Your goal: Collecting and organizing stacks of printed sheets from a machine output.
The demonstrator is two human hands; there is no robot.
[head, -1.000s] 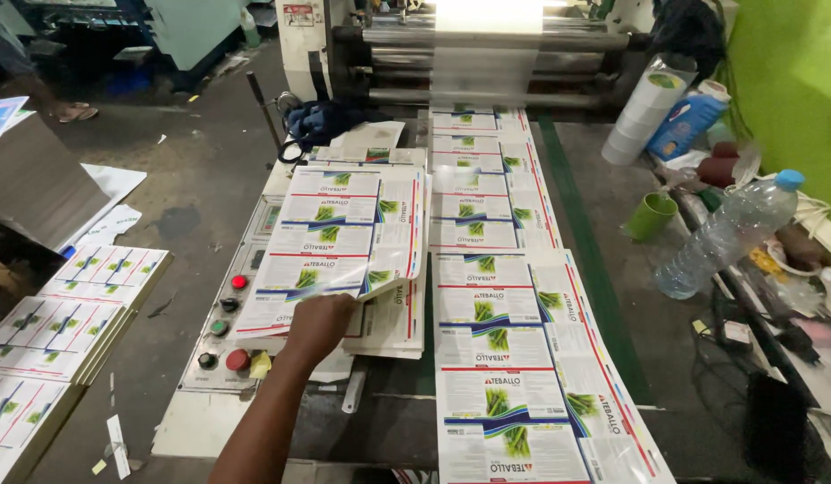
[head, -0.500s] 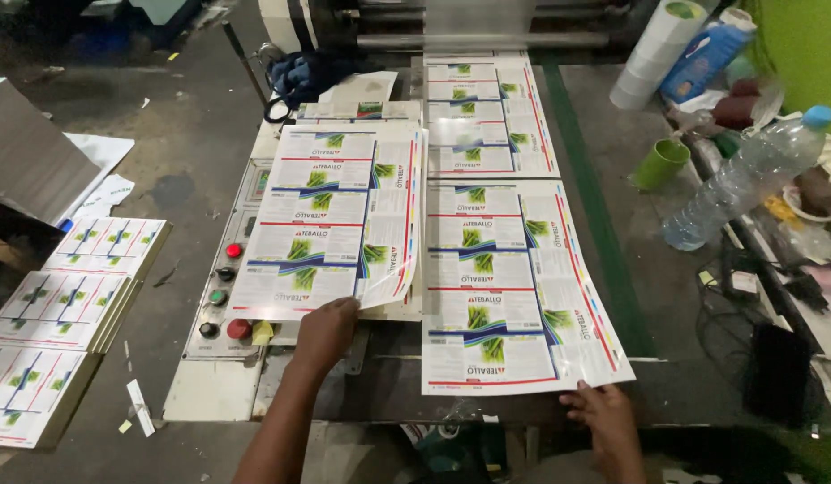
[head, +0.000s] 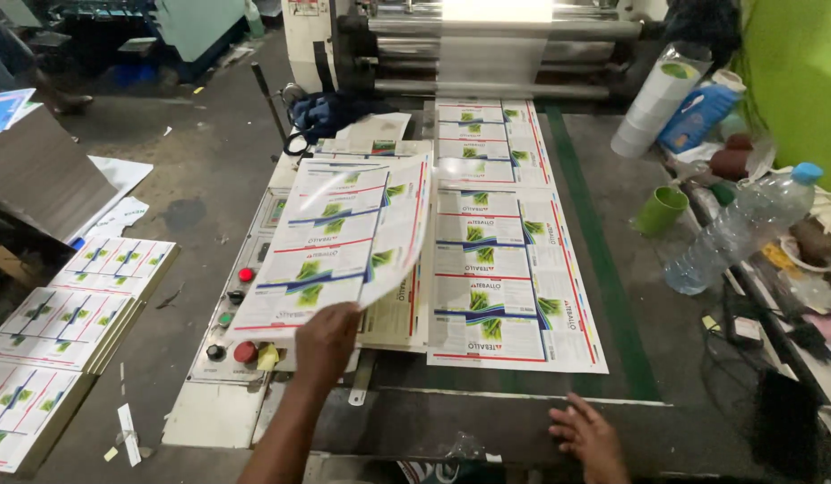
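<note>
My left hand grips the near edge of a glossy printed sheet and holds it lifted and curled above a stack of like sheets beside the machine's control panel. My right hand rests flat, fingers apart, on the dark front edge of the table, holding nothing. Just beyond it lies another printed sheet on the conveyor, joined to a strip of printed film that comes off the rollers at the back.
Stacks of printed sheets lie on the floor at left near a brown board. At right stand a green cup, a clear plastic bottle, a white roll and a cluttered shelf. Coloured buttons dot the panel.
My left hand has raised the sheet so that it curls higher off the stack. My right hand has slid left along the table's front edge. The view has shifted slightly.
</note>
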